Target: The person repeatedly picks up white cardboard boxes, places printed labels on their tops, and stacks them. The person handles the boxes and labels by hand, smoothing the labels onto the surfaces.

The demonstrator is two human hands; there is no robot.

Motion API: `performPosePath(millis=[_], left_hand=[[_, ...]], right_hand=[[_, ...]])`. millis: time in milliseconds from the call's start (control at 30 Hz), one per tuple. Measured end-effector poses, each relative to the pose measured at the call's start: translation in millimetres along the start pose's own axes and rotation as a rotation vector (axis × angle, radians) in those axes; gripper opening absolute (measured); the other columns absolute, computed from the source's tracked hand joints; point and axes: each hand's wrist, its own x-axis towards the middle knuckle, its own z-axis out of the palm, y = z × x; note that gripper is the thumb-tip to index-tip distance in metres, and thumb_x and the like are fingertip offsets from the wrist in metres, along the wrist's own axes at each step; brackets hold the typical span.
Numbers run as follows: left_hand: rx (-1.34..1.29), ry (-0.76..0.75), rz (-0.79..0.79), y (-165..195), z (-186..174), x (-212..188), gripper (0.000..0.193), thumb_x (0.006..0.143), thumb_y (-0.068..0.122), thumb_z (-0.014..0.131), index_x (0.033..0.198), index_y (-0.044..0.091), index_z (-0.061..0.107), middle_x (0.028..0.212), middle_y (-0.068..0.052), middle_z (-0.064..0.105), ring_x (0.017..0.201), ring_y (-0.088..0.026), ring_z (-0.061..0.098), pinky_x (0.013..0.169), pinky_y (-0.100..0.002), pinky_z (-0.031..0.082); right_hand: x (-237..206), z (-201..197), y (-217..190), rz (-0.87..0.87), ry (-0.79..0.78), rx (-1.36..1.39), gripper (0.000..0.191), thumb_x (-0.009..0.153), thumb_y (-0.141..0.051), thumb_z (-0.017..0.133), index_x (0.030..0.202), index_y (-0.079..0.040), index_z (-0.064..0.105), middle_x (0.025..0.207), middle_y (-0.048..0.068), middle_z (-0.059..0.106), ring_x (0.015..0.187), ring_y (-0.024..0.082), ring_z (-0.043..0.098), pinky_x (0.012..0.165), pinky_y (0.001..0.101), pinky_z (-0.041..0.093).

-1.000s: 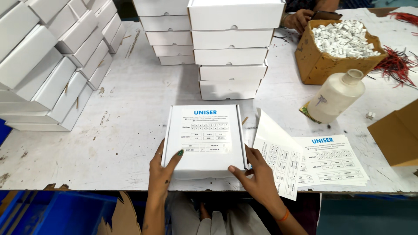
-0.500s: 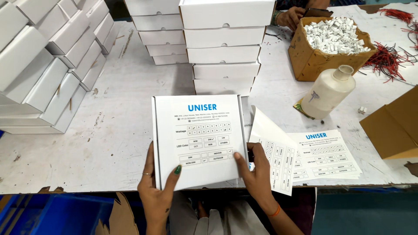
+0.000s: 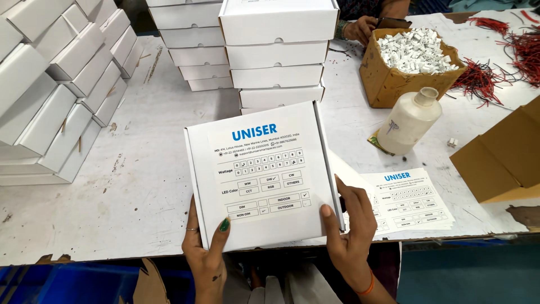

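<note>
A flat white square box [image 3: 264,169] with a printed label on its lid is lifted off the worktable [image 3: 140,186] and tilted toward me. My left hand [image 3: 207,247] grips its lower left corner, thumb on the lid. My right hand [image 3: 350,225] holds the lower right edge, thumb on the lid and fingers along the side. Just right of that hand lies a small stack of printed label sheets [image 3: 413,200] on the table.
Stacks of white boxes [image 3: 275,56] stand behind, more lean at the left [image 3: 50,84]. A white plastic bottle [image 3: 409,121], an open brown carton of small white parts [image 3: 408,62], red wires [image 3: 495,62] and a cardboard piece [image 3: 506,157] are at right. Another person's hand [image 3: 360,28] rests at the far edge.
Both hands raised the labelled box from the table and tipped it toward me; it now fills more of the view. The sheet that the right hand held up now lies lower.
</note>
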Motion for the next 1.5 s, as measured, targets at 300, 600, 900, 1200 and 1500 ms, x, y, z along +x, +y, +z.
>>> performPosePath(millis=[300, 600, 900, 1200, 1500], left_hand=[[0.171, 0.009, 0.099, 10, 6, -11, 0.077, 0.084, 0.001, 0.069, 0.154, -0.008, 0.037, 0.140, -0.027, 0.060, 0.126, -0.029, 0.061, 0.109, -0.041, 0.046], [0.332, 0.006, 0.226, 14, 11, -21, 0.081, 0.083, 0.003, 0.069, 0.155, -0.009, 0.035, 0.131, -0.029, 0.066, 0.113, -0.029, 0.069, 0.099, -0.039, 0.053], [0.293, 0.014, 0.201, 11, 13, -21, 0.076, 0.086, 0.005, 0.068, 0.155, -0.009, 0.037, 0.131, -0.028, 0.066, 0.117, -0.028, 0.067, 0.104, -0.039, 0.050], [0.007, 0.036, 0.088, 6, 25, -15, 0.075, 0.087, 0.001, 0.066, 0.155, -0.009, 0.036, 0.140, -0.026, 0.059, 0.126, -0.027, 0.058, 0.112, -0.039, 0.041], [-0.061, 0.018, 0.129, 12, 34, -7, 0.078, 0.083, -0.002, 0.066, 0.155, -0.010, 0.037, 0.146, -0.028, 0.056, 0.135, -0.029, 0.055, 0.116, -0.043, 0.038]], right_hand=[[0, -3, 1, -0.003, 0.005, -0.049, 0.055, 0.088, -0.024, 0.073, 0.130, 0.009, 0.058, 0.106, 0.017, 0.060, 0.097, 0.025, 0.062, 0.082, 0.0356, 0.050], [-5, 3, 11, 0.187, -0.008, 0.225, 0.044, 0.098, -0.024, 0.064, 0.127, 0.007, 0.052, 0.109, 0.012, 0.058, 0.100, 0.017, 0.058, 0.088, 0.0313, 0.049], [-10, -5, 19, 0.147, -0.004, 0.142, 0.047, 0.100, -0.025, 0.058, 0.136, 0.006, 0.058, 0.115, 0.014, 0.060, 0.111, 0.021, 0.057, 0.097, 0.0342, 0.045], [-7, -22, 22, 0.047, -0.177, 0.289, 0.091, 0.080, -0.025, 0.073, 0.156, 0.007, 0.035, 0.139, 0.019, 0.049, 0.135, 0.028, 0.043, 0.113, 0.0415, 0.040], [-1, -27, 34, 0.089, -0.228, 0.343, 0.112, 0.063, -0.008, 0.086, 0.158, 0.004, 0.027, 0.148, 0.021, 0.040, 0.138, 0.031, 0.046, 0.111, 0.0428, 0.044]])
